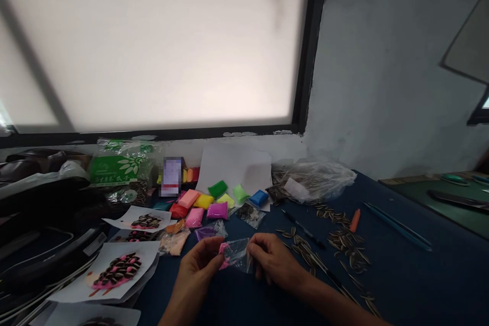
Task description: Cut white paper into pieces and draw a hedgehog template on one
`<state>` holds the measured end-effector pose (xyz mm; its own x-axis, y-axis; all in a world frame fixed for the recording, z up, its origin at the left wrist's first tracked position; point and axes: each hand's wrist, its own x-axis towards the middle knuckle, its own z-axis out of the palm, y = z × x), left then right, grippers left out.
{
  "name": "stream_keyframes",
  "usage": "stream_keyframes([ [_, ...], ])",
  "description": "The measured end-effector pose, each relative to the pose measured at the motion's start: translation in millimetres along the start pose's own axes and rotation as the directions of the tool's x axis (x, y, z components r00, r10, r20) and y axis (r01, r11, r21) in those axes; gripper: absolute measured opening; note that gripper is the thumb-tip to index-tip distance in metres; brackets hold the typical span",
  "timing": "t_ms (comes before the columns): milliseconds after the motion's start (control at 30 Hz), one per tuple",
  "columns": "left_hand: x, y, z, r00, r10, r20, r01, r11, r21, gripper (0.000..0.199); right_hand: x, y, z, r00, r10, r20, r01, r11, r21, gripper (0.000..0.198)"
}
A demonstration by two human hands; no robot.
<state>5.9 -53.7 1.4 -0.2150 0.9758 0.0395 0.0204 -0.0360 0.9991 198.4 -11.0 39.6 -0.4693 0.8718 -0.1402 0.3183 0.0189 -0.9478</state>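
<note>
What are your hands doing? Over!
Left hand holding clear packet by pink end. Right hand gripping other end. Purple packet just beyond left hand.

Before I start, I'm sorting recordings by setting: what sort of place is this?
Probably an indoor craft corner: colourful packets, scattered striped seeds and printed pictures of seed-covered figures share a dark blue table.

Clear pink-ended packet (237, 255) between left grip (202, 260) and right grip (274, 259)

I see a glowing pale window (171, 46) lighting the upper left; the wall (382, 71) at right and table (244, 301) below look dim; coarse pixels (171, 177) mask a patch left of centre.
</note>
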Motion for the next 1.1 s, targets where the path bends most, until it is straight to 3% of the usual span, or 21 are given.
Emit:
stream_keyframes([
  [133, 0, -13, 0, 0.99, 0.137, -0.025, -0.132, 0.98, 0.147, 0.032, 12, -6, -5, 0.995, -0.026, -0.094, 0.022, 0.999, -0.044, 0.024],
  [267, -11, -15, 10, 0.956, 0.284, 0.08, -0.294, 0.888, 0.353, 0.009, 37, -12, -4, 0.99, -0.049, -0.129, 0.035, 0.994, -0.103, 0.024],
  [400, -15, -8, 20, 0.875, 0.415, 0.249, -0.482, 0.702, 0.524, 0.019, 59, -20, 9, 0.991, -0.079, -0.109, 0.055, 0.978, -0.203, 0.021],
  [467, -10, -7, 24, 0.839, 0.44, 0.319, -0.539, 0.595, 0.597, 0.026, 65, -25, 15, 0.978, -0.142, -0.153, 0.097, 0.959, -0.264, 0.008],
  [567, 6, -10, 29, 0.826, 0.413, 0.383, -0.551, 0.455, 0.699, 0.04, 68, -30, 16, 0.946, -0.241, -0.218, 0.151, 0.92, -0.362, 0.02],
  [767, 41, -7, 49, 0.868, 0.303, 0.394, -0.475, 0.268, 0.839, 0.053, 78, -28, -5, 0.905, -0.325, -0.274, 0.127, 0.822, -0.555, 0.011],
  [900, 53, 3, 62, 0.882, 0.218, 0.417, -0.459, 0.199, 0.866, 0.054, 94, -27, -22, 0.881, -0.356, -0.312, 0.07, 0.749, -0.659, 0.025],
  [1100, 58, 12, 68, 0.9, 0.12, 0.419, -0.434, 0.157, 0.887, 0.058, 117, -24, -46, 0.844, -0.394, -0.363, -0.05, 0.618, -0.785, 0.027],
])
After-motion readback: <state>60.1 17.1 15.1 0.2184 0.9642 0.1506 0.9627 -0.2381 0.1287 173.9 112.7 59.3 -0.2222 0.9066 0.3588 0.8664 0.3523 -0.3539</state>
